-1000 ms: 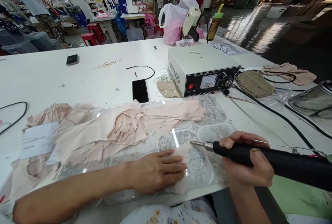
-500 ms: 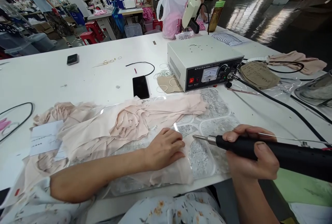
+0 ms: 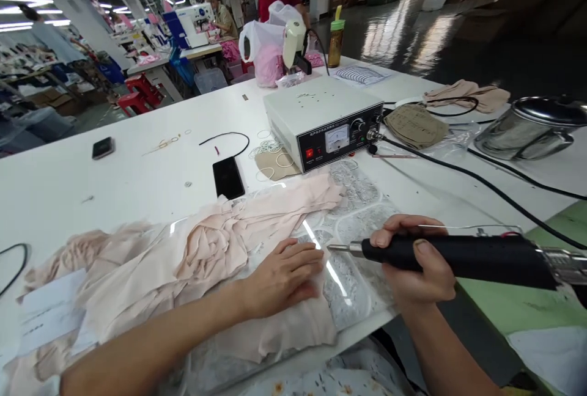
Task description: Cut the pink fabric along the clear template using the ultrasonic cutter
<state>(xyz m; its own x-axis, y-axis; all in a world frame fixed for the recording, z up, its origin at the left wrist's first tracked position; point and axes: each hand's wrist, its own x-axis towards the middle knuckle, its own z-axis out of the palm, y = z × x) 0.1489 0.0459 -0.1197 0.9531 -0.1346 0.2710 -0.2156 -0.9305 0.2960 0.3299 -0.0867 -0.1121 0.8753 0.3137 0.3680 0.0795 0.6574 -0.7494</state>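
My left hand (image 3: 287, 274) lies flat, fingers stretched out, on a pale pink fabric piece (image 3: 284, 332) spread over a clear sheet (image 3: 353, 292). My right hand (image 3: 419, 261) is wrapped round the black handle of an ultrasonic cutter (image 3: 486, 258). The cutter's metal tip points left and sits close to my left fingertips, by the fabric's edge; whether it touches the cloth I cannot tell. Beyond my left hand lies a heap of pale pink fabric (image 3: 211, 246), with white paper labels (image 3: 52, 310) on its left part.
A control box (image 3: 321, 121) with a dial stands behind the sheet, its black cable running right. Around it are a phone (image 3: 228, 177), scissors (image 3: 162, 144), brown card patterns (image 3: 415, 127), a metal jug (image 3: 527, 127) and a drink bottle (image 3: 336, 41). People sit and stand farther back.
The camera view has turned, so the table's things appear shifted left and the jug shows more fully. My right hand and the cutter tip are slightly nearer my left fingertips.
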